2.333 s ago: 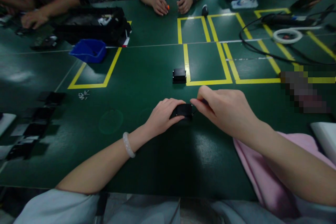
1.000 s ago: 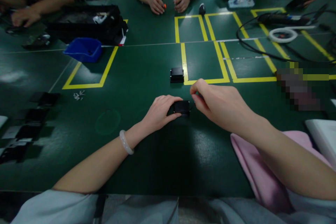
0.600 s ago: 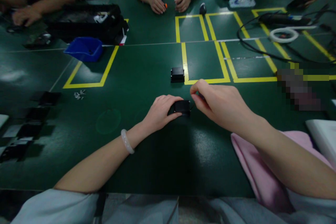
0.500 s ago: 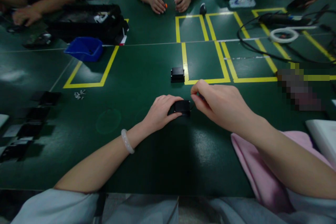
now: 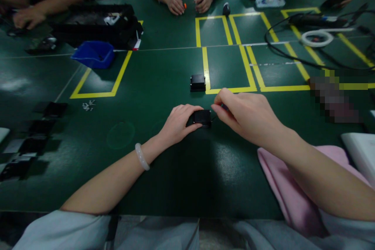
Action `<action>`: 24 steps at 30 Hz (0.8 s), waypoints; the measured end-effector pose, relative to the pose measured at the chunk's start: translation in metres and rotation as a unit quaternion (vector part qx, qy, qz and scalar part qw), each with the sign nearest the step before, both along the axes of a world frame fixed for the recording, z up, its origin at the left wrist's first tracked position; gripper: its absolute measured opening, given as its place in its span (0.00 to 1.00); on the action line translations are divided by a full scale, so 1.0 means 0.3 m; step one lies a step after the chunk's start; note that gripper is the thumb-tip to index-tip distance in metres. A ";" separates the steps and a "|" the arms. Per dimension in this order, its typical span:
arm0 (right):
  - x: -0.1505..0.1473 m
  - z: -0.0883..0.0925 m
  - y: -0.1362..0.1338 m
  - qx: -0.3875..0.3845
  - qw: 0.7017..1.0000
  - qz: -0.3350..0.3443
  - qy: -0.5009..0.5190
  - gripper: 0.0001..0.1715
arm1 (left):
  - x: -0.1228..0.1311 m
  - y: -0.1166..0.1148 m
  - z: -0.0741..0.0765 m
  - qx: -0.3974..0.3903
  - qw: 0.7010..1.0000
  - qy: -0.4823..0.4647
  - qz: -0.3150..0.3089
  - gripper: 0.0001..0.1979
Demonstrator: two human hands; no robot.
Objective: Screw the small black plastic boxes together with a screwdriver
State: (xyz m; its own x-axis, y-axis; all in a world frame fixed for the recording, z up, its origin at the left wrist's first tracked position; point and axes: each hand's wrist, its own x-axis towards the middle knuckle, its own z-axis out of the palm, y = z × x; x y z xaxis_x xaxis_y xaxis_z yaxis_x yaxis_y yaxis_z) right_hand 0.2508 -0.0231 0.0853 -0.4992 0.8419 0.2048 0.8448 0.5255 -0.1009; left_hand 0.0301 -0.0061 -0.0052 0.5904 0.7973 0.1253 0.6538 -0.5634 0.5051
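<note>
Black box (image 5: pixel 202 116) lies on the green table (image 5: pixel 175 187), gripped between thumb and fingers of my left hand (image 5: pixel 179 124). I have my right hand (image 5: pixel 246 111) pinched around a thin tool (image 5: pixel 215 117), mostly hidden, by the box's right end.

A black box (image 5: pixel 202 116) is being gripped on the desk (image 5: pixel 175 187) by the left hand (image 5: pixel 181 123), and a thin rod (image 5: pixel 214 117) is being pinched by the right hand (image 5: pixel 244 111)!
</note>
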 end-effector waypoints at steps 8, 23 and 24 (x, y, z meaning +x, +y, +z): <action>-0.001 -0.003 0.002 -0.002 1.000 0.002 0.018 0.12 | 0.000 0.001 0.002 -0.007 1.000 0.004 0.002 0.19; 0.003 -0.006 -0.003 0.028 1.000 -0.001 -0.009 0.16 | 0.000 0.002 -0.001 0.003 1.000 -0.007 -0.002 0.19; 0.003 -0.005 -0.002 0.024 1.000 -0.004 -0.015 0.16 | 0.000 0.002 -0.001 0.002 1.000 -0.007 -0.001 0.19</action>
